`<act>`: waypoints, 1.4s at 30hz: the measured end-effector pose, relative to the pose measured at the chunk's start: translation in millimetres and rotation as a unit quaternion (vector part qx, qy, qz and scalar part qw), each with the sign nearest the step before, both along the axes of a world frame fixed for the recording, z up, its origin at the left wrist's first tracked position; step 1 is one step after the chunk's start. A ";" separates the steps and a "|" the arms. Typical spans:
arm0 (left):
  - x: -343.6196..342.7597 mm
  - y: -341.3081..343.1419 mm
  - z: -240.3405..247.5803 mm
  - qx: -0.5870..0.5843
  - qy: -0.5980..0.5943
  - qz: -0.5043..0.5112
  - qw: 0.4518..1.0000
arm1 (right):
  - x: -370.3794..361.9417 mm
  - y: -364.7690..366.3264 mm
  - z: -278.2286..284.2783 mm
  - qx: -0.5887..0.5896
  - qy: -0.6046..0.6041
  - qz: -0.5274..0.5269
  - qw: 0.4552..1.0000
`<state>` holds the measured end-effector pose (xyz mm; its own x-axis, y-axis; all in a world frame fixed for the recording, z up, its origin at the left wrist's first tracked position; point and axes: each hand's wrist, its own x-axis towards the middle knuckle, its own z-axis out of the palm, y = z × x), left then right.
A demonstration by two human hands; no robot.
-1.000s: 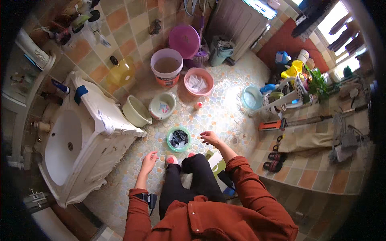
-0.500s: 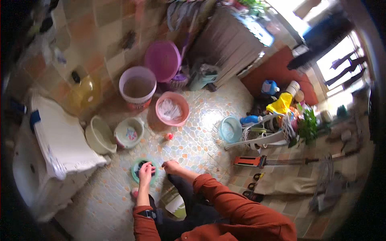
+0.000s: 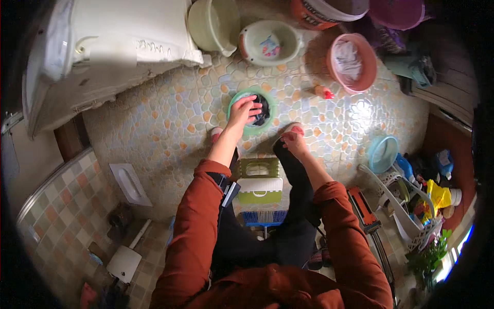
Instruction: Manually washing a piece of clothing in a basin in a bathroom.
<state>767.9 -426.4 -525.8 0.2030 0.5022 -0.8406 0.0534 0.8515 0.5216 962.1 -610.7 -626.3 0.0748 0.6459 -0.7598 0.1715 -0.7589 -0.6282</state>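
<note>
My left hand [image 3: 244,110] is over a small green basin [image 3: 236,122] on the floor, its fingers spread loosely. Dark wet-looking cloth [image 3: 263,109] lies in the basin, partly covered by that hand. Beside my right knee, to the right of the basin, hovers my right hand [image 3: 295,143]. Its fingers are slightly bent and apart, with nothing visible in them. A dark strap with a small device [image 3: 226,189] is on my left wrist.
Between my legs is a green and white folding stool [image 3: 260,184]. A pale basin [image 3: 271,44], a pink basin with white cloth [image 3: 355,64] and a red-capped bottle [image 3: 324,92] stand ahead. Right are a blue basin [image 3: 383,154] and white rack [image 3: 393,206].
The view has swung down and left, so the basins ahead appear farther up and right. My left hand stays over the green basin; my right hand now appears lower, beside my knee.
</note>
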 end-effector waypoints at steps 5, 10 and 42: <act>-26.2 33.4 -76.6 -0.003 0.015 0.063 0.998 | -40.8 22.6 -72.0 -0.002 -0.027 0.109 0.994; -26.9 74.2 -132.8 0.069 -0.069 0.109 0.989 | -76.4 72.9 -143.1 0.035 0.024 0.101 0.994; -93.6 -44.7 -37.3 0.306 -0.083 0.166 0.934 | -104.0 16.6 89.1 0.611 -0.299 0.284 0.676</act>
<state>674.3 -471.1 -563.1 0.0526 0.9365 -0.3467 -0.2850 0.3468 0.8936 858.1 -594.2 -537.2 -0.3916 0.8177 0.4220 0.7179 0.5584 -0.4158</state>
